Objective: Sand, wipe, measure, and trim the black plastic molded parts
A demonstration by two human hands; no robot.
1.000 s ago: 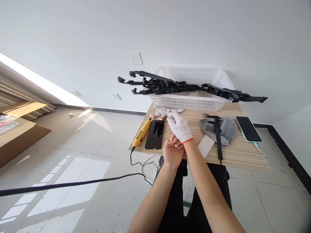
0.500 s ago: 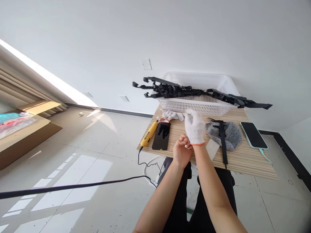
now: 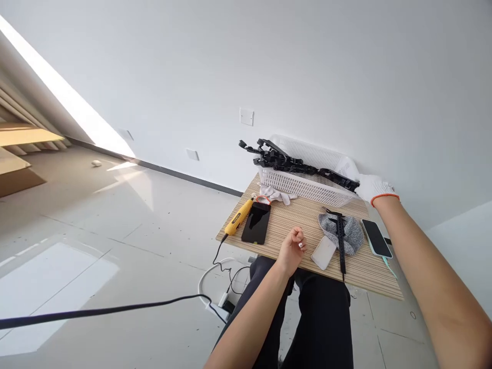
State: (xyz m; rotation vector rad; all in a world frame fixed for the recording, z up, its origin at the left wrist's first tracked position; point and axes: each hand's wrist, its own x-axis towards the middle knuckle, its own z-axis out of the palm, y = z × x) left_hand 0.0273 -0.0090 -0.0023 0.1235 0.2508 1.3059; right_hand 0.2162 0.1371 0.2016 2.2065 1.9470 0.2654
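At the basket's [image 3: 303,187] right end, black parts [image 3: 300,165] apparently touch hands [image 3: 371,188].

We see a white glove with an orange cuff [image 3: 372,188], a white lattice basket [image 3: 307,180], black parts [image 3: 292,164], a yellow tool [image 3: 239,217], a black phone [image 3: 257,223], a speckled grey cloth [image 3: 348,228] and a striped tan table [image 3: 292,220].

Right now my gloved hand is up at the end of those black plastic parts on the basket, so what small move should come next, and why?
Probably close the gloved right hand on the near end of the long black plastic parts and lift slightly. The hand sits right at that end, and the parts lie loose across the white basket, overhanging its rim. The bare left hand hovers loosely curled over the table edge, free to steady.
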